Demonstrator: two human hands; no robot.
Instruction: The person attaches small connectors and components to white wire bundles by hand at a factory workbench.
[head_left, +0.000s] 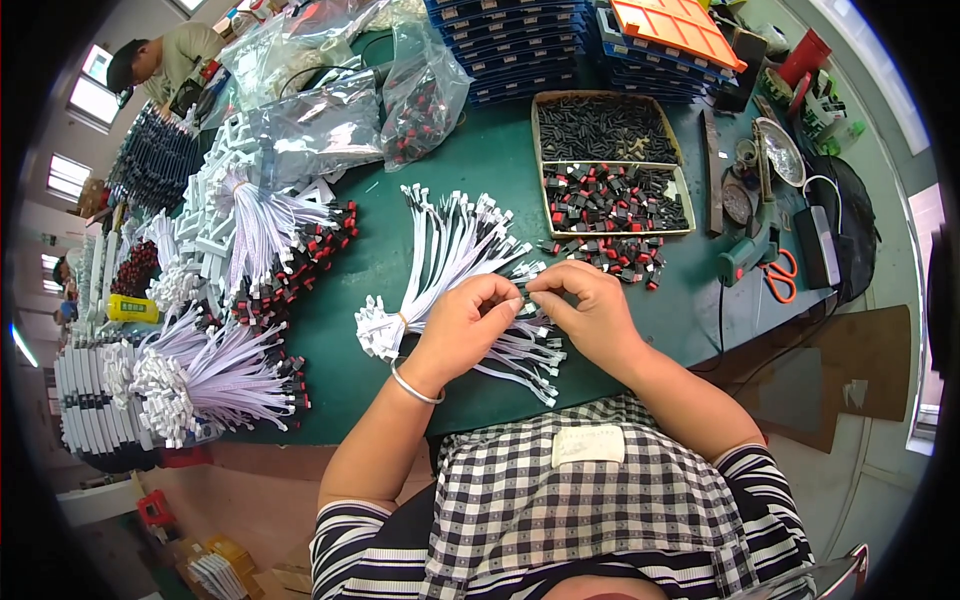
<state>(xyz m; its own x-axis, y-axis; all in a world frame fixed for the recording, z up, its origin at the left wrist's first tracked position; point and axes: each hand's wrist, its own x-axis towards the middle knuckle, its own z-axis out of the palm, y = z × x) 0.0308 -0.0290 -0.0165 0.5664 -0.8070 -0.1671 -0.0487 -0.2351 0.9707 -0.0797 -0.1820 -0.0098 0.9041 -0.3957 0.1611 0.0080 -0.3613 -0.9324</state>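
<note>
A bundle of white flat cables (437,262) lies fanned out on the green table in front of me, tied near its white-plug end. Over its loose ends my left hand (466,318) is closed, thumb and forefinger pinching what looks like the end of one white cable. My right hand (592,315) meets it from the other side, its thumb and forefinger pinched together. Whatever small piece sits between the right fingertips is too small to name. Just beyond the right hand lies a loose pile of small black-and-red connectors (625,258).
A divided cardboard box (688,205) holds black pieces and black-and-red connectors. Blue trays (505,50) are stacked behind. More cable bundles (225,385) and clear plastic bags (425,95) crowd the left. A green glue gun (745,258) and orange scissors (782,278) lie right. Another person (175,60) works far left.
</note>
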